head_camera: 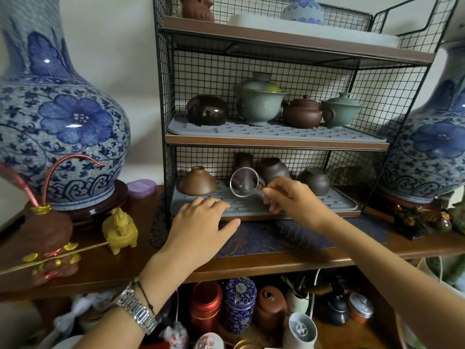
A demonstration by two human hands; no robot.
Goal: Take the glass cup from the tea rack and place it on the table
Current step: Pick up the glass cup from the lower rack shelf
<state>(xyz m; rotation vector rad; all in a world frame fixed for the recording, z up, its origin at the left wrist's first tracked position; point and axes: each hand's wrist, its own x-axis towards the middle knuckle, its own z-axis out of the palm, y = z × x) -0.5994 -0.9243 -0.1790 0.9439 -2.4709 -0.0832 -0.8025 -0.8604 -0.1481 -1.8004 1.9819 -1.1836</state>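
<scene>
A small clear glass cup (244,182) is tilted with its round mouth facing me, just above the grey mat of the tea rack's (276,143) lowest shelf. My right hand (289,197) pinches it by its side handle. My left hand (201,222) lies flat, palm down, on the front edge of that shelf and the dark patterned cloth (289,238) on the wooden table (120,268), holding nothing. A metal watch is on the left wrist.
Brown clay cups (198,183) stand upside down on the lowest shelf; teapots and lidded bowls fill the middle shelf. Large blue-and-white vases (57,109) flank the rack. A yellow figurine (120,229) and a purple box (141,188) sit left. Tins crowd below the table.
</scene>
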